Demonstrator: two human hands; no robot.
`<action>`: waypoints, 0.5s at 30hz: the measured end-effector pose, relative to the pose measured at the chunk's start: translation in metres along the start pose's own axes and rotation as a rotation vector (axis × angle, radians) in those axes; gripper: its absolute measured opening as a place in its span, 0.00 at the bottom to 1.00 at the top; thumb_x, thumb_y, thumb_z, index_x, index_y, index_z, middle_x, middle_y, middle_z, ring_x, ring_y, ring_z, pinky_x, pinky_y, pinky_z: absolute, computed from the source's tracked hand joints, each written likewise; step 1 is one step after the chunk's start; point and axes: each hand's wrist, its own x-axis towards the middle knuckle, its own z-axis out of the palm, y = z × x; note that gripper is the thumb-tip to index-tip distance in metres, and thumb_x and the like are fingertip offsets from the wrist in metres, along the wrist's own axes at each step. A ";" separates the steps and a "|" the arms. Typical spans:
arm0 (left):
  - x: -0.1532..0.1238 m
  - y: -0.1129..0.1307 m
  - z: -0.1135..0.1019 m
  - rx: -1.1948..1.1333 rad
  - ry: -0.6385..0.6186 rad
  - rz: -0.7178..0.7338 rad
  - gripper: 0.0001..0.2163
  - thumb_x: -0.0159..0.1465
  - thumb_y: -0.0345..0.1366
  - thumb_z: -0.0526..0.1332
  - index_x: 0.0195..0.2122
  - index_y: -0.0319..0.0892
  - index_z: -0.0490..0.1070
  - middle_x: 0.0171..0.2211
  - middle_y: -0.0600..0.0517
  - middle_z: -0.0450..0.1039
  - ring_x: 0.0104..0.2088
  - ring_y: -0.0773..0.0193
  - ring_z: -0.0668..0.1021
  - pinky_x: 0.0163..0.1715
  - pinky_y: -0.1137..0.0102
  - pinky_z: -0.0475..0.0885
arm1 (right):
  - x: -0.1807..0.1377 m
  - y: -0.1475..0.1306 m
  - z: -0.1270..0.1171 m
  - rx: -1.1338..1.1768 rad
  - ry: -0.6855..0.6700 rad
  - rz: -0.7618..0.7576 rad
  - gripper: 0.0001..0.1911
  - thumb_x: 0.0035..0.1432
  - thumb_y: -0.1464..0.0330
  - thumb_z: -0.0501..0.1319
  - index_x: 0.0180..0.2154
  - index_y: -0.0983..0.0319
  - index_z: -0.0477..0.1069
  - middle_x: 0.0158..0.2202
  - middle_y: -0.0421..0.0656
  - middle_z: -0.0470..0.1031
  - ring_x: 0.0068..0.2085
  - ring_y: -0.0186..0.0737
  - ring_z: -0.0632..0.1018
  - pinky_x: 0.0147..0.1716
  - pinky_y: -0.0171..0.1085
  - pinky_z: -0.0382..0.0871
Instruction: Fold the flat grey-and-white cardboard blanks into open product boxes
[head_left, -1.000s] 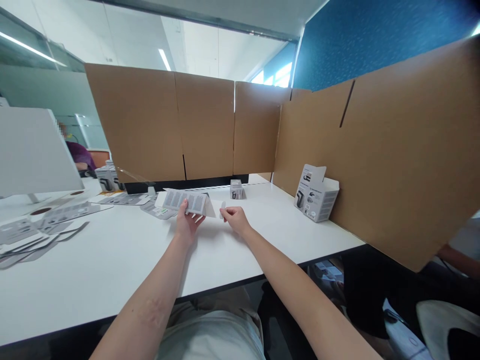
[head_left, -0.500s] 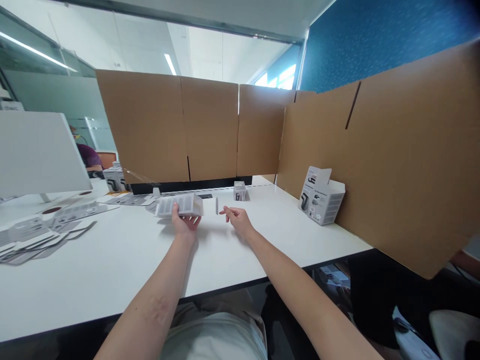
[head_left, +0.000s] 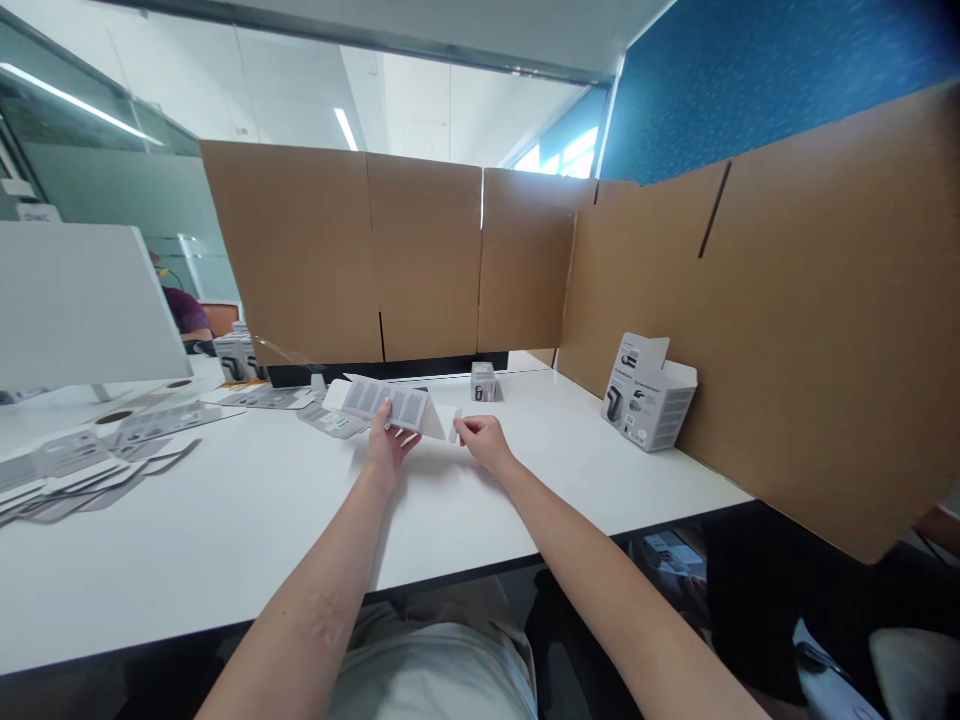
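A printed, partly folded cardboard box (head_left: 405, 405) is held tilted just above the white table. My left hand (head_left: 386, 447) is closed around its near side, thumb on the printed face and fingers underneath. At the box's right end, my right hand (head_left: 484, 440) pinches the end flap (head_left: 454, 424) between thumb and fingertips. Flat printed box blanks (head_left: 334, 421) lie behind and to the left of the held box. Beyond it stands a small folded box (head_left: 483, 381), apart from both hands.
A larger printed box (head_left: 649, 392) with a raised lid leans near the brown cardboard screen (head_left: 660, 270) at right. Stacked flat blanks (head_left: 67, 470) cover the left of the table (head_left: 225, 560). Further off are more boxes (head_left: 236, 357), a white panel (head_left: 82, 305) and a seated person (head_left: 187, 312).
The held box has turned so its right end points lower and toward my right hand. My right hand has closed on its end flap, which stood apart from the fingers before.
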 end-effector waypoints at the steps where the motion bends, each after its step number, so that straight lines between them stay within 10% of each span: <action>1: 0.000 0.001 0.000 -0.013 0.010 0.007 0.21 0.72 0.56 0.72 0.58 0.49 0.80 0.49 0.47 0.85 0.44 0.54 0.86 0.49 0.60 0.82 | 0.000 0.000 0.000 0.007 -0.007 -0.004 0.37 0.64 0.35 0.64 0.18 0.56 0.65 0.21 0.40 0.61 0.28 0.39 0.63 0.31 0.41 0.57; 6: 0.003 0.003 -0.001 -0.101 0.122 0.031 0.20 0.74 0.56 0.69 0.57 0.50 0.79 0.46 0.49 0.84 0.45 0.55 0.87 0.50 0.60 0.83 | -0.005 -0.004 -0.001 0.100 -0.084 0.022 0.30 0.62 0.41 0.75 0.49 0.59 0.89 0.40 0.44 0.82 0.30 0.37 0.69 0.29 0.38 0.64; 9: 0.005 0.004 -0.001 -0.114 0.153 0.017 0.20 0.76 0.58 0.67 0.57 0.50 0.79 0.46 0.49 0.84 0.44 0.56 0.88 0.48 0.61 0.82 | -0.009 -0.004 -0.002 0.112 -0.143 0.104 0.58 0.51 0.48 0.85 0.80 0.48 0.73 0.61 0.47 0.83 0.26 0.32 0.67 0.22 0.38 0.63; 15: 0.006 0.004 -0.002 -0.054 0.186 -0.096 0.21 0.80 0.58 0.63 0.57 0.47 0.80 0.46 0.47 0.86 0.37 0.58 0.87 0.39 0.65 0.80 | -0.007 -0.002 -0.003 0.079 -0.116 0.001 0.57 0.51 0.53 0.87 0.79 0.48 0.74 0.64 0.48 0.82 0.28 0.30 0.67 0.31 0.39 0.72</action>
